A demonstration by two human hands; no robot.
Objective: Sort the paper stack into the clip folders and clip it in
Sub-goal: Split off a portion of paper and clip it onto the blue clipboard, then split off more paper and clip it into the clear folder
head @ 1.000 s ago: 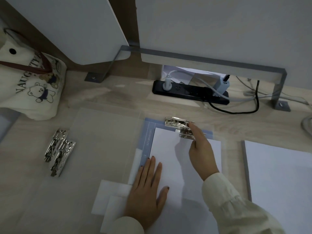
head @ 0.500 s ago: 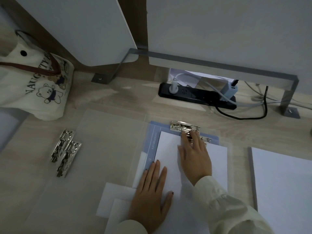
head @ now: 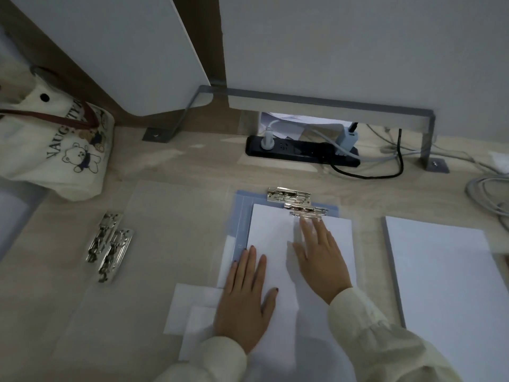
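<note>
A blue clip folder (head: 243,213) lies in the middle of the desk with white sheets (head: 272,232) on it. Its silver clip (head: 296,201) sits at the top edge, over the paper's top. My left hand (head: 245,296) lies flat on the sheets' lower left part. My right hand (head: 321,255) rests flat on the paper, fingers straight, fingertips just below the clip. The paper stack (head: 446,285) lies at the right. A translucent folder (head: 170,238) lies open to the left, with two more silver clips (head: 110,244) at its left edge.
A cream tote bag (head: 52,150) sits at the far left. A black power strip (head: 303,153) with plugs and cables lies behind the folder, under a grey metal bracket (head: 330,104). Coiled cables (head: 487,194) lie at the far right. Loose white sheets (head: 192,307) stick out near my left wrist.
My right hand went from touching the clip with one finger to lying flat on the paper just below it. The left hand stayed in place.
</note>
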